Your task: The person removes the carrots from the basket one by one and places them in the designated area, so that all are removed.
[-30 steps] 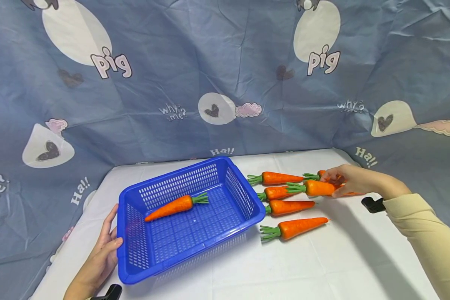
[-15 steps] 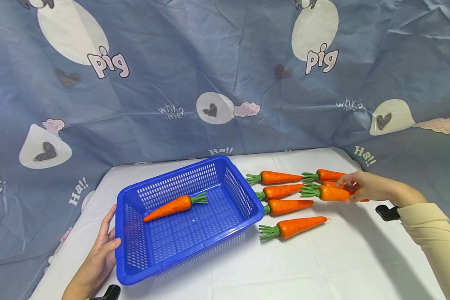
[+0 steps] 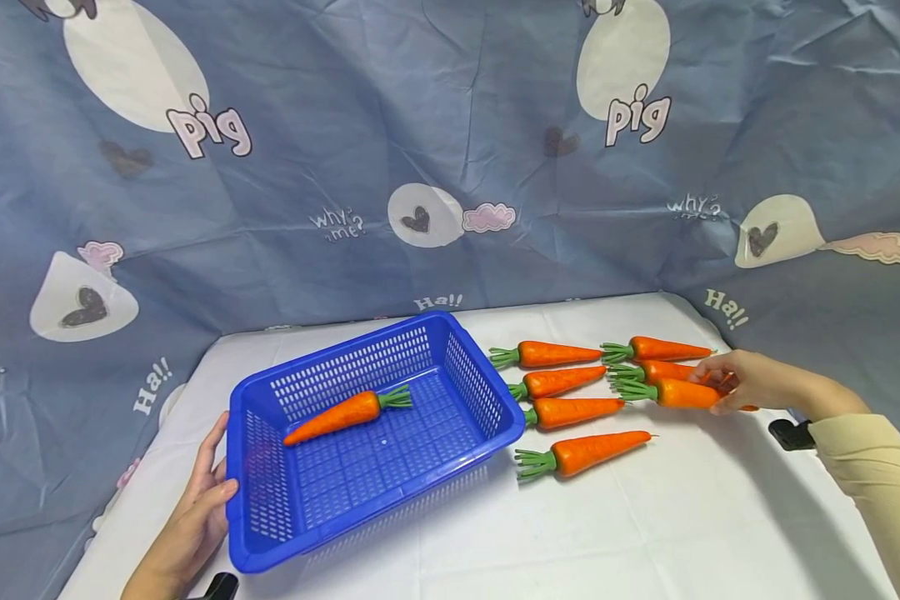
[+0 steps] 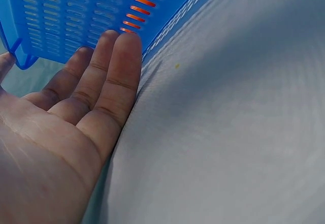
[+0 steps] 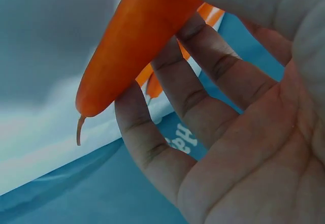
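My right hand [image 3: 750, 383] pinches an orange carrot [image 3: 682, 394] with green stem stubs, low over the right side of the table. In the right wrist view the thumb lies across the carrot [image 5: 132, 46] and the fingers support its other side; its thin tip points away. Two carrots, a rear one [image 3: 667, 349] and a nearer one [image 3: 663, 372], lie right behind the held one. At the left end of a blue plastic basket [image 3: 378, 508], my left hand [image 3: 195, 517] rests its fairly straight fingers [image 4: 124, 66] against the slotted outer wall, thumb at the rim. One carrot [image 3: 345, 415] lies inside the basket.
Right of the basket, several carrots lie in a column, from a rear one [image 3: 558, 354] to a front one [image 3: 596, 452]. They rest on a white-covered table [image 3: 570, 542]. A blue patterned cloth [image 3: 307, 150] hangs behind it.
My right hand has moved right and slightly toward me with the carrot, uncovering the carrots behind it. My left hand stays at the basket. The head view has shifted slightly.
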{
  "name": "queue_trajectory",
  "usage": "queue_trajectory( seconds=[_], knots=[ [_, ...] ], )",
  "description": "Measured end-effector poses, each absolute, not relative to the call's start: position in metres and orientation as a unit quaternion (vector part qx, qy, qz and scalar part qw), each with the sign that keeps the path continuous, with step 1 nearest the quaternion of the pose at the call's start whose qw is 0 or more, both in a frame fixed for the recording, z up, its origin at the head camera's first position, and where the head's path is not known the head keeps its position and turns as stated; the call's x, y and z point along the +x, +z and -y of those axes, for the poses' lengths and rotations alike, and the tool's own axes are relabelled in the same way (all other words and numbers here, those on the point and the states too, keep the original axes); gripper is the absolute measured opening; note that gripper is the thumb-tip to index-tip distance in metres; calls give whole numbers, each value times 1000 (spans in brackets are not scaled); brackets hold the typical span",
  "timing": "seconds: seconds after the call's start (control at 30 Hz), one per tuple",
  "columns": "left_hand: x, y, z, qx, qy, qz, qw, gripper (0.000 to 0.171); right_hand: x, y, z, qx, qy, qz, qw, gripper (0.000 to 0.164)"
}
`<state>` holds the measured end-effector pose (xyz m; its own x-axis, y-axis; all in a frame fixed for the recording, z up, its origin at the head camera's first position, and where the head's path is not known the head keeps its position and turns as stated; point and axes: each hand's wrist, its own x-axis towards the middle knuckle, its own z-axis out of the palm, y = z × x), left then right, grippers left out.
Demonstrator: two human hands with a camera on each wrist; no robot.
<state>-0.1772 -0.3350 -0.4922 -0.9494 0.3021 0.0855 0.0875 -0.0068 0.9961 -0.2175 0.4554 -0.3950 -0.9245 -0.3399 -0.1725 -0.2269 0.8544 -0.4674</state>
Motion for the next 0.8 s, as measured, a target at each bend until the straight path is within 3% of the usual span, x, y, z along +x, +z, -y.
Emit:
queue_trajectory(
  seconds=[0.8],
  knots=[
    [-177,-492,334,133,697,-701,71,80,-212,-411,-486,-128,-224,-953,158,41]
  ],
)
